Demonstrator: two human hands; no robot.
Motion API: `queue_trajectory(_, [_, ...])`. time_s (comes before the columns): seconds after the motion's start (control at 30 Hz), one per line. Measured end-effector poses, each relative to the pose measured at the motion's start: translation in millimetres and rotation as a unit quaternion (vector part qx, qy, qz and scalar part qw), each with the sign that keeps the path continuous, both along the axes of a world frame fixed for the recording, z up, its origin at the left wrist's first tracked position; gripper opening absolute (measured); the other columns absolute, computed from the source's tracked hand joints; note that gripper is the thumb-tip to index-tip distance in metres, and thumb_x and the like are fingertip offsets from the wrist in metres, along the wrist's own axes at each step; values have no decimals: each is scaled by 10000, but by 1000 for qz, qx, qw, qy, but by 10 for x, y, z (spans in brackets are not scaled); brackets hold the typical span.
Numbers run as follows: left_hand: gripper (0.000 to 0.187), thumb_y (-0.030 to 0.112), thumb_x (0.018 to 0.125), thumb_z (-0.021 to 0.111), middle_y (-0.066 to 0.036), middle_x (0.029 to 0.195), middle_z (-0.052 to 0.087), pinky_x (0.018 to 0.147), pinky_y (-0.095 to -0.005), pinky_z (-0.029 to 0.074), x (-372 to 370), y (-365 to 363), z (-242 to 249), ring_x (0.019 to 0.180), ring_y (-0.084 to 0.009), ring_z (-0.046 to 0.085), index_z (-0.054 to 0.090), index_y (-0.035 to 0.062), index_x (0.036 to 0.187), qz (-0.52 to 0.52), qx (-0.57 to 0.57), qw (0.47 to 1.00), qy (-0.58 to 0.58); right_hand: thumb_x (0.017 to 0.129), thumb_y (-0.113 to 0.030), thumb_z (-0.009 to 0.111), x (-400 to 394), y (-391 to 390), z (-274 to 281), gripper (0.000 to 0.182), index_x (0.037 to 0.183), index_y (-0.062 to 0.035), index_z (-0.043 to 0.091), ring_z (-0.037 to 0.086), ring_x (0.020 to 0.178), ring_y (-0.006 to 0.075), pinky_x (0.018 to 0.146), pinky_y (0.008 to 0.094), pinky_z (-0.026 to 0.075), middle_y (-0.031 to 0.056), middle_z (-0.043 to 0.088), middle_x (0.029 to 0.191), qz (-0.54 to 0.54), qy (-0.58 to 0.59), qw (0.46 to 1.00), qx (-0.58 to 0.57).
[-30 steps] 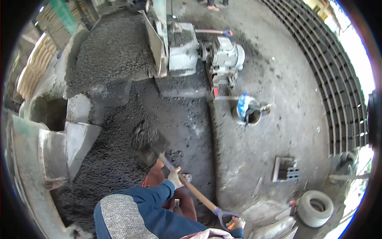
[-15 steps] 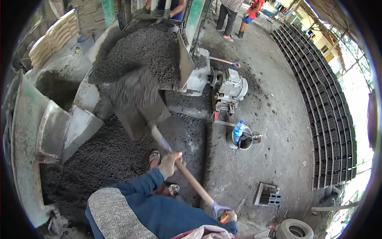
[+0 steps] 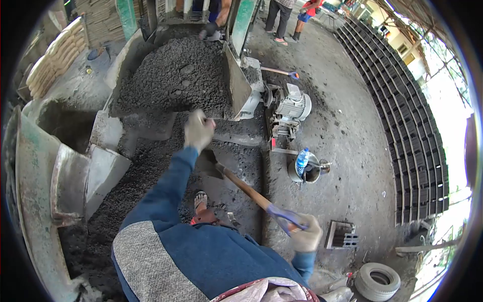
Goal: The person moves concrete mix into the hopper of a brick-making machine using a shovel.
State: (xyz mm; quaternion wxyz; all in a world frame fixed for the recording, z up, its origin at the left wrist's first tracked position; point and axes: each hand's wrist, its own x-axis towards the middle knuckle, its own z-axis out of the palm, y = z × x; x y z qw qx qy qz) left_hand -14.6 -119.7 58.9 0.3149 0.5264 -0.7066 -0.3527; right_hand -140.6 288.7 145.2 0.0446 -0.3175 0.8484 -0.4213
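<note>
A shovel (image 3: 246, 187) slants across the middle, its dark blade (image 3: 209, 163) low over the ground. My right hand (image 3: 304, 234), in a pale glove, is closed on its purple handle end. My left hand (image 3: 198, 132), also gloved, is held forward, apart from the shaft and in front of the trough. Its fingers look curled, and their inner side is hidden from me. Ahead, a heap of dark, damp, crumbly mix (image 3: 176, 75) fills the metal trough (image 3: 237, 83). More loose dark mix (image 3: 146, 181) covers the ground by my feet.
An electric motor (image 3: 294, 106) stands right of the trough, with another shovel (image 3: 279, 71) behind it. A bucket (image 3: 312, 173) holds a water bottle (image 3: 302, 161). Racks of dark blocks (image 3: 402, 136) line the right. A person's hand (image 3: 211, 32) is at the trough's far end; a tyre (image 3: 377, 282) lies lower right.
The shovel blade has dropped from the trough's front edge, back toward me. My left hand has left the shaft and moved forward; my right hand has come up with the handle.
</note>
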Motion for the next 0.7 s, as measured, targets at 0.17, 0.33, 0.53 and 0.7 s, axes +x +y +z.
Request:
queue_trajectory(0.17, [550,375,819,696,-198,1216,509,847,-466,535,-219,-1609,331,1031,-390,624,470,80,1224,122,-170,944,-253,683,-157,800,316,-412,-409,260,917,-107,700,687,681,261,652,352,540,113,692,759,-40,75,989,124])
queue_trajectory(0.33, [358,303,877,636,-243,1124,628,889,-512,499,-336,-2071,610,1078,-409,604,593,21,1093,-57,-179,920,-345,715,-255,736,336,-93,-533,271,966,-160,694,685,786,317,704,402,538,112,700,828,-135,-20,959,247])
queue_trajectory(0.53, [440,265,933,597,-234,1132,633,920,-412,477,-341,-2066,19,1047,-367,618,542,-73,1209,-139,-154,976,-67,740,-289,694,513,350,-718,273,983,-164,681,678,818,325,731,414,531,103,700,838,-210,-126,926,287])
queue_trajectory(0.7, [198,172,874,634,-62,642,552,363,-297,434,-437,259,-559,429,-174,539,565,76,1032,-406,336,844,-100,765,-315,676,757,813,-824,299,1031,-180,667,681,858,309,757,416,525,90,706,880,-306,-164,902,258])
